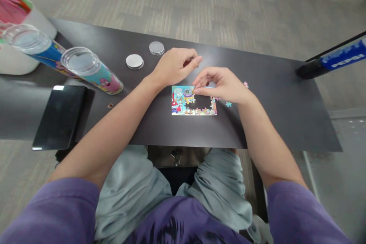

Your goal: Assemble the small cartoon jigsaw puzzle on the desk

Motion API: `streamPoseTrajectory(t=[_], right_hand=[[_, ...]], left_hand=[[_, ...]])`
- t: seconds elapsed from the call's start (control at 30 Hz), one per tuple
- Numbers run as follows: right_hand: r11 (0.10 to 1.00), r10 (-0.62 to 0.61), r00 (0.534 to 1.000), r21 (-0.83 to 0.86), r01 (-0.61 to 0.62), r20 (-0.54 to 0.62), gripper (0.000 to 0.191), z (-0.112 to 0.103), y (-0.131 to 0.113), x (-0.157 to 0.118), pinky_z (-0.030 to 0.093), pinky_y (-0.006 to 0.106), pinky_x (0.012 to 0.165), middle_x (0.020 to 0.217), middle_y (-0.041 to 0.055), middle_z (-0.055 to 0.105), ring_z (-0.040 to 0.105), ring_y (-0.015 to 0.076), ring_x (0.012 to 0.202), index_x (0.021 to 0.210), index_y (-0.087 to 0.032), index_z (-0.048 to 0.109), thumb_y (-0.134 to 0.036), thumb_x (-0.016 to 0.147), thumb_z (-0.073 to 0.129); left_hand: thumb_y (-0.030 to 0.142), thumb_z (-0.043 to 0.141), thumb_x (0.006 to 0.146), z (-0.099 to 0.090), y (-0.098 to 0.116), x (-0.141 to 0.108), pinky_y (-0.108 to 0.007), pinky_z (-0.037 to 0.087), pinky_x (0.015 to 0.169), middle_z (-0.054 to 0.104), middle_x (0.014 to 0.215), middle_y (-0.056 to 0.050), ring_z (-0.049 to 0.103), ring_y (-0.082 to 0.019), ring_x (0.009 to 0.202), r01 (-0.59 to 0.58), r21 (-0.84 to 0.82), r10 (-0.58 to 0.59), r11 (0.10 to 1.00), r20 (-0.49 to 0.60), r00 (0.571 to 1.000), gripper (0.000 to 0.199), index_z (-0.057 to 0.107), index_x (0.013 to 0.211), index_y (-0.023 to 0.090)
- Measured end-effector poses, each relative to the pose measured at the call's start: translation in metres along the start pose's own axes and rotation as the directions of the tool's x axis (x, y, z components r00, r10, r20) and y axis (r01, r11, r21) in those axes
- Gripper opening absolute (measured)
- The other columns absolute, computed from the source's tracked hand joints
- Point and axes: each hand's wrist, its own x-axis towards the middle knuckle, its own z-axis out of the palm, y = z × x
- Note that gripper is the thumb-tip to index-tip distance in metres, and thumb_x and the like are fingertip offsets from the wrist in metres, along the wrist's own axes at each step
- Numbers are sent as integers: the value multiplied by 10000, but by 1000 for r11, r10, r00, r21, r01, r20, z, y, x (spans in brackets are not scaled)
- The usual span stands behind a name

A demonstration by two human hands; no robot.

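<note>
A small cartoon jigsaw puzzle (177, 108) lies on the dark table in front of me, its outer part joined around a dark gap in the middle. My right hand (219, 84) reaches over the puzzle's upper right part, thumb and fingers pinched on a small puzzle piece (193, 90) by the gap's upper left. The fingers mostly cover that piece. Beyond the puzzle's far edge hovers my left hand (178, 65), fingers loosely curled and thumb apart, with nothing visible in it. Loose pieces, such as a blue one (228, 104) and a pink one (246, 84), lie around my right hand.
Two stacks of round silver lids (135, 61) (156, 47) sit on the table (274, 110) beyond my left forearm. At left are two clear-topped cartoon tubes (107, 80) (47, 53), a black tablet (61, 116) and a white container (42, 21). A blue Pepsi-marked cylinder (343, 57) stands at right.
</note>
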Motion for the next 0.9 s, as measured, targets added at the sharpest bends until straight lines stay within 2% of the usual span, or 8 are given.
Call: streamPoseTrajectory(t=[0.1, 0.23, 0.33, 0.47, 0.67, 0.8, 0.9], right_hand=[[1000, 6, 999, -31, -5, 50, 368, 6, 0, -4, 732, 471, 918, 938, 24, 938, 865, 292, 892, 1006, -338, 939, -593, 897, 1181], [999, -1, 994, -54, 7, 106, 205, 12, 0, -14, 723, 487, 932, 1021, 25, 963, 881, 285, 941, 1093, -313, 936, -467, 1038, 1059], [997, 47, 988, -65, -38, 150, 167, 16, 0, -17, 703, 511, 874, 1003, 25, 957, 872, 295, 913, 1163, -329, 925, -381, 1049, 1035], [993, 88, 984, -91, -74, 158, 202, 20, 0, -17, 694, 508, 836, 956, -13, 934, 819, 272, 816, 1176, -354, 913, -341, 1017, 1036], [991, 65, 990, -126, -50, 122, 209, 23, 6, -16, 593, 476, 708, 964, -35, 927, 720, 242, 752, 1163, -360, 925, -339, 985, 1033], [989, 55, 991, -146, -37, 125, 189, 22, 6, -16, 582, 491, 754, 972, -50, 930, 697, 239, 758, 1154, -371, 925, -310, 992, 1001], [983, 48, 993, -183, -28, 107, 171, 21, 3, -15, 587, 497, 789, 990, -36, 923, 707, 251, 801, 1155, -370, 929, -349, 1005, 1010]], left_hand=[[553, 531, 1285, 6, -6, 1, -497, 534, 856, 803, 881, -80, 804, -330, 920, -10, -2, 10, 1000, 32, 999, 481, 846, 1010, 316], [527, 592, 1298, 12, -9, -4, -462, 473, 816, 748, 810, -49, 766, -312, 858, -19, 25, 15, 1000, 135, 991, 435, 865, 1042, 305], [513, 578, 1323, 11, -5, -2, -449, 416, 832, 715, 800, -36, 685, -281, 805, -31, 74, 17, 997, 174, 985, 453, 855, 1050, 281], [525, 567, 1339, 7, 2, 0, -445, 378, 848, 796, 877, -45, 621, -254, 809, -33, 116, 8, 993, 207, 978, 461, 890, 1151, 256], [522, 619, 1329, 7, 5, 0, -439, 438, 887, 896, 1035, -56, 729, -277, 931, -22, 173, -21, 985, 243, 970, 422, 942, 1298, 251], [526, 604, 1340, 7, 4, 1, -444, 485, 935, 910, 1060, -60, 794, -300, 1046, -22, 183, -24, 983, 243, 970, 442, 946, 1319, 247], [531, 601, 1336, 5, 4, 1, -440, 495, 944, 921, 1091, -69, 788, -294, 1051, -21, 177, -23, 984, 247, 969, 456, 946, 1338, 234]])
